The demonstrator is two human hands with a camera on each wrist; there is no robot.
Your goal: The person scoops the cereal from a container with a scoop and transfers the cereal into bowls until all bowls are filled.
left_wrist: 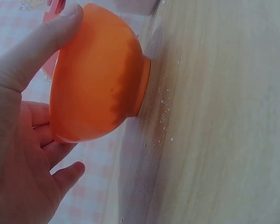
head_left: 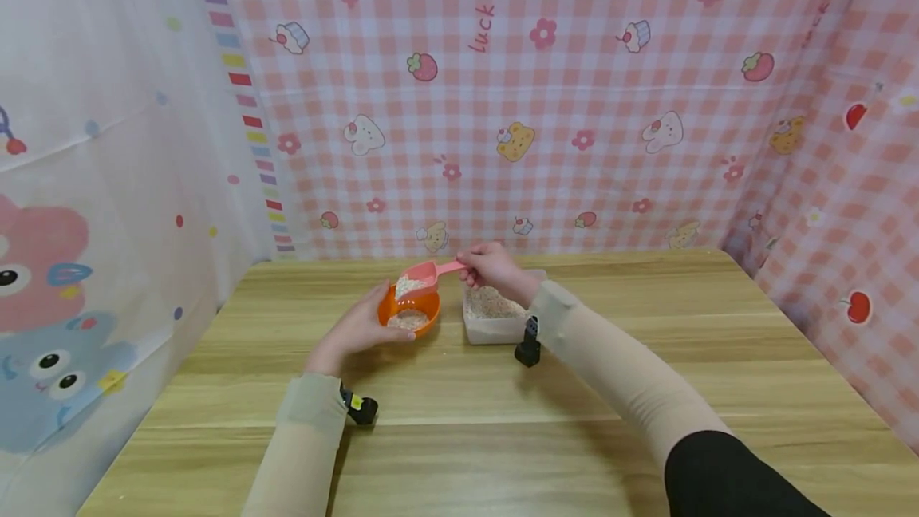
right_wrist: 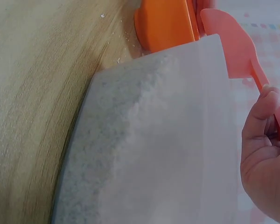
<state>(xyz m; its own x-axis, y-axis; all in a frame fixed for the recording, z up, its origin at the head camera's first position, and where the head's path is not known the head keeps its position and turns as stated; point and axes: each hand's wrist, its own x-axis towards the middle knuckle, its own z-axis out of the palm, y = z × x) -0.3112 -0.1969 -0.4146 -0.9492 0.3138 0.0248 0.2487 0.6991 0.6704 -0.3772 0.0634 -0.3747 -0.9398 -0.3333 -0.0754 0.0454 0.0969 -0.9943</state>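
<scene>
My left hand (head_left: 361, 327) holds an orange bowl (left_wrist: 93, 79), its thumb at the rim and the fingers on the far side. The bowl's foot sits at the tabletop, and some pale flaky grain (head_left: 408, 320) lies inside. With my right hand (head_left: 494, 267) I grip the handle of a pink scoop (right_wrist: 231, 44). The scoop is over the bowl's far rim, loaded with whitish flakes (head_left: 408, 286). Below my right hand stands a translucent white tub (head_left: 495, 333) holding more of the same pale grain; my wrist hides part of it.
Both things stand on a wood-grain table (head_left: 459, 437). Small crumbs (left_wrist: 163, 109) are scattered on it near the bowl. A pink checked curtain (head_left: 459, 102) hangs behind the table's far edge, and a white patterned curtain (head_left: 158, 182) is at the left.
</scene>
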